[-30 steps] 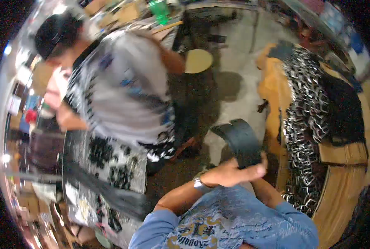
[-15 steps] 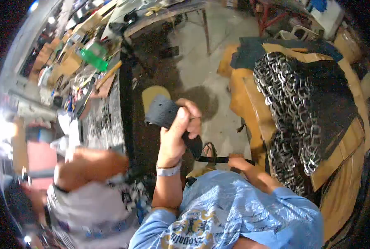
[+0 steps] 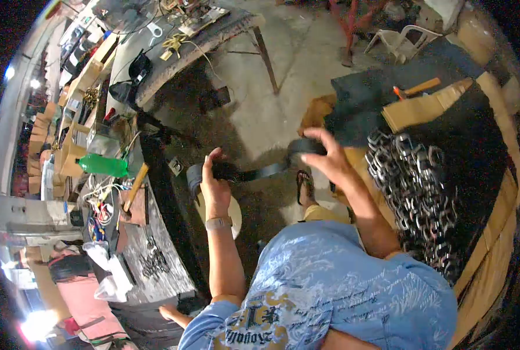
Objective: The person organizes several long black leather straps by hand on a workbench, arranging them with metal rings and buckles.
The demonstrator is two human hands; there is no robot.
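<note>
A long black leather belt (image 3: 264, 171) stretches between my two hands in front of my body. My left hand (image 3: 214, 189) grips one end, where a wide curl of the belt shows beside the fingers. Its other end is looped in my right hand (image 3: 331, 156), between thumb and fingers. The middle of the belt sags slightly over the floor. To the right of my right hand lies a heap of shiny metal buckles (image 3: 414, 192), on dark sheet material.
Left stands a workbench (image 3: 169, 256) with a green bottle (image 3: 104, 165), a hammer (image 3: 135, 186) and wires. Another person's hand (image 3: 174, 315) shows at lower left. Cardboard (image 3: 426, 105) and an orange-handled tool (image 3: 422, 87) lie at right. A white chair (image 3: 401, 42) stands behind.
My right hand has risen from low near my waist to chest height with its end of the belt. My left hand has shifted left and lower. The other person's arm has moved mostly out of view.
</note>
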